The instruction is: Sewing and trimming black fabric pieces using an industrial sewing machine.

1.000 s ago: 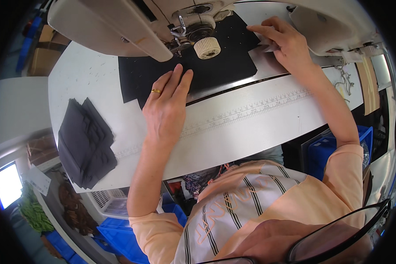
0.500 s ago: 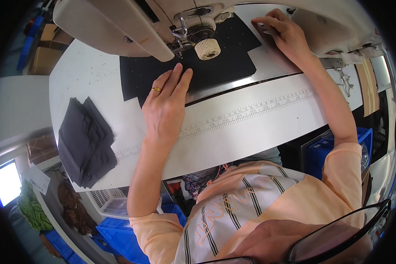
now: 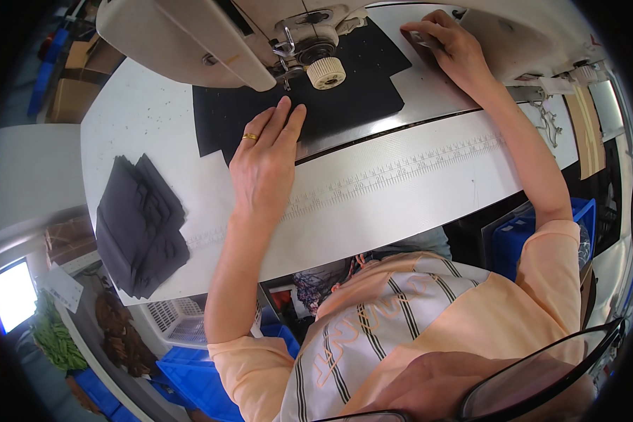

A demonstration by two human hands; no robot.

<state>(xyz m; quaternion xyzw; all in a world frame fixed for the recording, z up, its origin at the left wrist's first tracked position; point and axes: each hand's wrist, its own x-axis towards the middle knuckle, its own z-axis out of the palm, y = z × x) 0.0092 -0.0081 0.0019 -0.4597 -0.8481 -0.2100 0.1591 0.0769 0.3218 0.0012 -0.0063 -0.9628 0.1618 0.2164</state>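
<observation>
A black fabric piece [image 3: 355, 105] with notched corners lies flat under the head of a sewing machine [image 3: 183, 42]. On its near left part rests my left hand [image 3: 264, 158], palm down with fingers stretched out, the fingertips just in front of the presser foot area. My right hand [image 3: 461, 60] is beyond the fabric's right edge, near the machine's pillar. Its fingers are bent round a small grey metal tool [image 3: 429, 42], mostly hidden by the hand; its kind is unclear. At the left, a pile of dark fabric pieces [image 3: 141, 228] lies on the white table [image 3: 373, 204].
A printed ruler scale [image 3: 401, 172] runs along the table's front. Bent metal pieces [image 3: 547, 123] lie at the right. Below the table are a white basket [image 3: 183, 320] and blue crates [image 3: 197, 376]. Cardboard boxes [image 3: 74, 98] stand at the far left.
The whole view has shifted slightly. Both hands and the black fabric keep nearly the same places relative to the machine.
</observation>
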